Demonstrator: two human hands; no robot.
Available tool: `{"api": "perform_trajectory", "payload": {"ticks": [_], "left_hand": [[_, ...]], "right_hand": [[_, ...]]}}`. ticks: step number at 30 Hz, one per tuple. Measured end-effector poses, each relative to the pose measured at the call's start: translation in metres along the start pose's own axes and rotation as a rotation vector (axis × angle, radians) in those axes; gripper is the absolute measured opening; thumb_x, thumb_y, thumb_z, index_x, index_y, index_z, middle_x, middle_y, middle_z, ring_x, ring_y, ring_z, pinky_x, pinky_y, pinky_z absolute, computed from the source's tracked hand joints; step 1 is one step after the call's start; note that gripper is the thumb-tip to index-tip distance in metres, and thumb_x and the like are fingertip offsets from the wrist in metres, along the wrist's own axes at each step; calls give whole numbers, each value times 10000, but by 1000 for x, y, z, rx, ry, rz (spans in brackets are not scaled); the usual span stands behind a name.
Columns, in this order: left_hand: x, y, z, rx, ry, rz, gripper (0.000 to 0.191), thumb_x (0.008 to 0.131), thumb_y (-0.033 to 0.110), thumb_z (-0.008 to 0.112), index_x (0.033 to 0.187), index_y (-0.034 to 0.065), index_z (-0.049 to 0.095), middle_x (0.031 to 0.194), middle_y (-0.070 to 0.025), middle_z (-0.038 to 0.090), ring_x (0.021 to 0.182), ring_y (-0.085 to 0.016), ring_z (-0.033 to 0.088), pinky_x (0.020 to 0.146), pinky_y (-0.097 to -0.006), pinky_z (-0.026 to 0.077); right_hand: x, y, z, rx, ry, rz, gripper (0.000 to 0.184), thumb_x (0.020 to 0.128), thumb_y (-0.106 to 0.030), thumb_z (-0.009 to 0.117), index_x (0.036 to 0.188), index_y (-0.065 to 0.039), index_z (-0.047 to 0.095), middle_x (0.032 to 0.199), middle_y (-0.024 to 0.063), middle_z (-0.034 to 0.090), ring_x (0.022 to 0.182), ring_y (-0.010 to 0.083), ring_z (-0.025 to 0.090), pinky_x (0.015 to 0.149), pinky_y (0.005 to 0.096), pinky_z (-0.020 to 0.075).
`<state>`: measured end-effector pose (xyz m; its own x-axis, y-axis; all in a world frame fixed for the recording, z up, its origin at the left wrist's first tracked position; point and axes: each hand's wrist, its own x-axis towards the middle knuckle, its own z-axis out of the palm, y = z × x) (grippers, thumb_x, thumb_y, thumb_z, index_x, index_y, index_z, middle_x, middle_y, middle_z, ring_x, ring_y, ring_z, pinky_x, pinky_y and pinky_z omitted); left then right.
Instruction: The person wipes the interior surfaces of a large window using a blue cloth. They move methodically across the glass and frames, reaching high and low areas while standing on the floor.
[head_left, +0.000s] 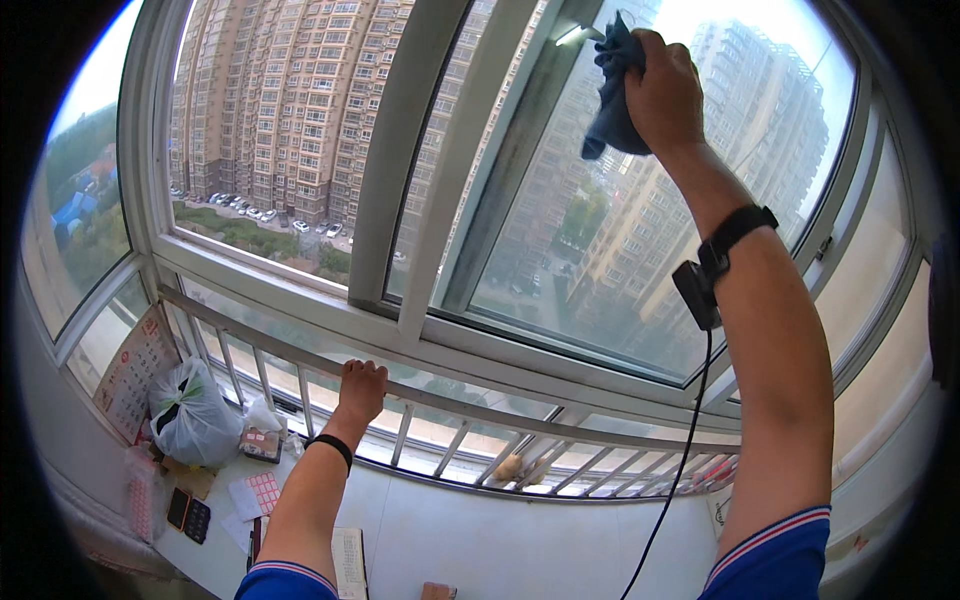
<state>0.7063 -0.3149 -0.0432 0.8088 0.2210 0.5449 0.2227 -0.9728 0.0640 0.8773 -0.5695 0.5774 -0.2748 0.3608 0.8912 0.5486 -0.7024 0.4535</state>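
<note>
My right hand (666, 94) is raised high and grips a crumpled dark blue cloth (619, 105), held at the upper part of a sliding window's glass pane (525, 225). A black strap with a small device and a cable is on that wrist. Lower down and to the left, my left hand (364, 388) is closed around the metal railing (442, 406) that runs below the window frame. The black band (334, 450) circles my left wrist.
A white desk (480, 532) lies below the railing. At its left are a tied plastic bag (193, 420), a wall calendar (135, 367), a calculator (197, 521), a phone (178, 508) and label sheets (262, 491). An open notebook (349, 562) lies near my left forearm. High-rise buildings stand outside.
</note>
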Motion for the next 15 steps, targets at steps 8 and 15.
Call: {"api": "perform_trajectory", "payload": {"ticks": [8, 15], "left_hand": [[2, 2, -2, -12, -28, 10, 210, 799, 175, 799, 987, 137, 716, 1032, -106, 699, 1089, -334, 678, 1052, -526, 453], [2, 0, -8, -113, -24, 14, 148, 840, 140, 761, 979, 149, 713, 1012, -94, 695, 1080, -339, 673, 1058, -515, 440]], "right_hand": [[-18, -99, 12, 104, -71, -153, 516, 994, -228, 627, 1477, -48, 623, 1495, 239, 577, 1422, 470, 485, 1191, 647, 359], [-37, -13, -5, -139, 133, -285, 461, 960, -155, 732, 1413, -158, 649, 1415, 147, 637, 1325, 422, 556, 1127, 535, 453]]}}
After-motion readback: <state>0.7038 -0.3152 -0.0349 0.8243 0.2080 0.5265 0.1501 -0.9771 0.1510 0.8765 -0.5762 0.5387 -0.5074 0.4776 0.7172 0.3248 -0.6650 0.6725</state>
